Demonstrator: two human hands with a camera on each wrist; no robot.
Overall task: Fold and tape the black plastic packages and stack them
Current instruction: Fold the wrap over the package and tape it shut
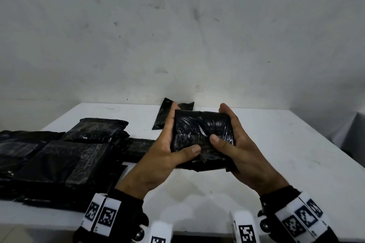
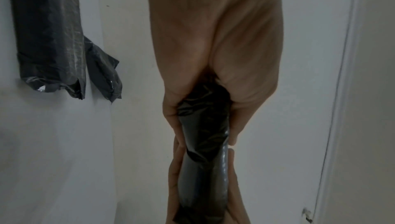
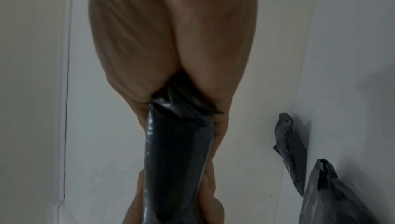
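Observation:
A folded black plastic package (image 1: 201, 134) is held up above the white table (image 1: 276, 144), gripped from both sides. My left hand (image 1: 171, 144) wraps its left end, thumb across the front and fingers behind. My right hand (image 1: 233, 140) holds the right end the same way, thumb pressing the front fold. In the left wrist view the package (image 2: 203, 143) runs edge-on between thumb and fingers; the right wrist view shows the package (image 3: 177, 151) likewise clamped. A pile of black packages (image 1: 59, 156) lies on the table's left part.
A flat black bag (image 1: 167, 114) lies at the table's far edge against the grey wall (image 1: 177, 35), partly behind my left hand. The table's right edge (image 1: 335, 150) drops off at the right. Black wrist bands with white markers show at the bottom.

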